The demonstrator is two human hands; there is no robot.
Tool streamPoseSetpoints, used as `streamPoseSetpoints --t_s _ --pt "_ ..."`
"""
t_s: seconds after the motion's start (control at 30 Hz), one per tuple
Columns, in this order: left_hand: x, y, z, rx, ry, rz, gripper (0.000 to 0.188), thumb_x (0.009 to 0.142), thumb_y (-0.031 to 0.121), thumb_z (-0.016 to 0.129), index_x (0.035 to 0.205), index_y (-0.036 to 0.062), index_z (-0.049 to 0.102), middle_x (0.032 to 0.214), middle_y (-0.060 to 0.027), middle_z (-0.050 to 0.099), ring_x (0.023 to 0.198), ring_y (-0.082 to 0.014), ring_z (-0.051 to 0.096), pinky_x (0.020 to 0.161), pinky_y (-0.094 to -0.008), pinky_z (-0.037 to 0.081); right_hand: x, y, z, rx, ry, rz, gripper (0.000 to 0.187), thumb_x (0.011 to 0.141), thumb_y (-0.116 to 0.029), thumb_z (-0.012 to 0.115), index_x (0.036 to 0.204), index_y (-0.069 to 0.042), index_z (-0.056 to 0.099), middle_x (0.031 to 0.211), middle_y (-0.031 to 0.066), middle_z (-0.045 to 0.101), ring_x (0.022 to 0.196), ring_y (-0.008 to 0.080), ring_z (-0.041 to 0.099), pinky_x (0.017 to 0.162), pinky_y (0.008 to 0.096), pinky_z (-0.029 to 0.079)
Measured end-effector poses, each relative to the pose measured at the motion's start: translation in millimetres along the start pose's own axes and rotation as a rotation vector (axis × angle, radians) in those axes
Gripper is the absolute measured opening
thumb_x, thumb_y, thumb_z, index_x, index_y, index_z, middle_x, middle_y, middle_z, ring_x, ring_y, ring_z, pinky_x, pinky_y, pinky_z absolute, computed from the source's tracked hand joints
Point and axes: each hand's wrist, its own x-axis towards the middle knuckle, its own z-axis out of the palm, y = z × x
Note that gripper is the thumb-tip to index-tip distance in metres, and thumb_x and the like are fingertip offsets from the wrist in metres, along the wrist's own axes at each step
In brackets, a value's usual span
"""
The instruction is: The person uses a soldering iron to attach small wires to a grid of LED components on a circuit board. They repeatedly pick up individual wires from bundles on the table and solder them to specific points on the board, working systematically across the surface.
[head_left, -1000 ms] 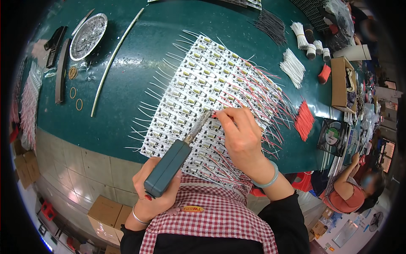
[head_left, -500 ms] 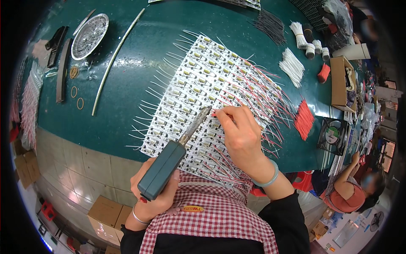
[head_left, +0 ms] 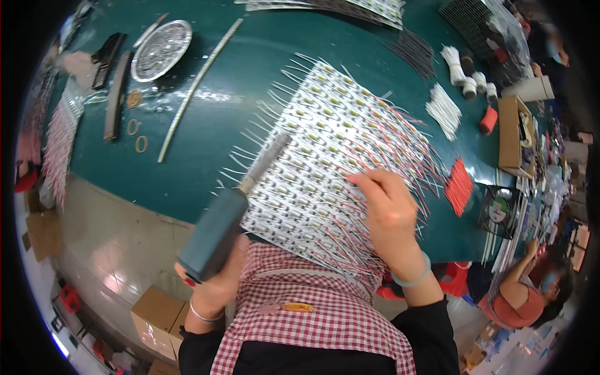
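My left hand [head_left: 219,284] is wrapped round the dark green handle of a soldering iron [head_left: 215,231]. The iron's grey metal shaft points up and away, over the left part of a panel of small white circuit boards [head_left: 300,165]. Rows of yellowish and black components cover the panel. White wires [head_left: 259,122] stick out along its left edge, and red and white wires [head_left: 400,137] fan out to the right. Above the panel's right half, my right hand [head_left: 394,215] has its thumb and fingers pinched together. Whatever lies between those fingertips is hidden or too small to name.
A metal dish [head_left: 161,51], a light rod [head_left: 199,90] and rubber bands [head_left: 141,144] lie left on the green table. Bundles of white wires [head_left: 444,112] and red wires [head_left: 459,187] lie right, near a cardboard box [head_left: 515,134]. A co-worker [head_left: 519,294] sits at far right.
The soldering iron has swung left and its tip has drawn away from my right fingers. My right hand has moved slightly right, still pinched. The whole view has shifted a little.
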Motion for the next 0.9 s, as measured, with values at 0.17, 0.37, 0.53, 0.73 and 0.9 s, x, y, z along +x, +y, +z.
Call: streamPoseSetpoints --t_s 0.17,0.37,0.53,0.73,0.9 --pt "60.6 10.0 -43.8 -0.069 0.528 0.173 0.034 0.086 -0.001 0.075 0.119 -0.0054 0.066 0.097 -0.0096 0.071 0.065 -0.0145 0.06 0.062 -0.026 0.049 -15.3 -1.9 -29.8 -0.002 0.05 0.179 0.027 0.076 0.016 0.063 0.096 0.0 0.071 0.095 0.0136 0.065 0.083 0.0288 0.066 0.07 0.0359 0.054" --pt "126.6 -27.0 -50.0 -0.103 0.457 -0.106 0.029 0.086 -0.006 0.07 0.114 -0.0073 0.066 0.097 -0.0102 0.07 0.055 -0.0073 0.052 0.048 -0.0217 0.039 -18.2 -5.4 -54.8 -0.045 0.21 0.205 0.023 0.078 0.014 0.068 0.096 0.0 0.07 0.093 0.0123 0.064 0.081 0.0273 0.064 0.068 0.0353 0.052" --pt "57.6 -11.6 -24.3 -0.369 0.319 -0.182 0.033 0.084 -0.006 0.071 0.117 -0.0053 0.065 0.103 -0.0107 0.07 0.057 -0.0072 0.055 0.048 -0.0213 0.04 -2.0 -10.4 -28.0 0.091 0.137 0.041 0.024 0.076 0.01 0.068 0.096 -0.002 0.071 0.087 0.009 0.062 0.076 0.0251 0.06 0.066 0.0344 0.049" --pt "-16.1 -5.1 -11.9 -0.362 -0.036 -0.295 0.047 0.082 -0.005 0.073 0.127 -0.0063 0.06 0.111 -0.0174 0.069 0.065 -0.0105 0.059 0.051 -0.0217 0.044 3.6 -7.4 8.1 0.08 0.028 -0.137 0.03 0.071 0.004 0.067 0.1 -0.001 0.07 0.085 0.0086 0.06 0.076 0.0256 0.059 0.065 0.0362 0.049" --pt "-30.8 7.2 -4.7 -0.292 -0.205 -0.319 0.03 0.082 0.0 0.077 0.111 -0.0041 0.069 0.097 -0.0124 0.072 0.076 -0.0155 0.068 0.064 -0.0273 0.053 -2.3 -7.2 27.2 0.066 0.02 -0.131 0.029 0.072 0.004 0.068 0.101 0.0 0.07 0.086 0.0085 0.06 0.077 0.0249 0.059 0.062 0.0352 0.049"
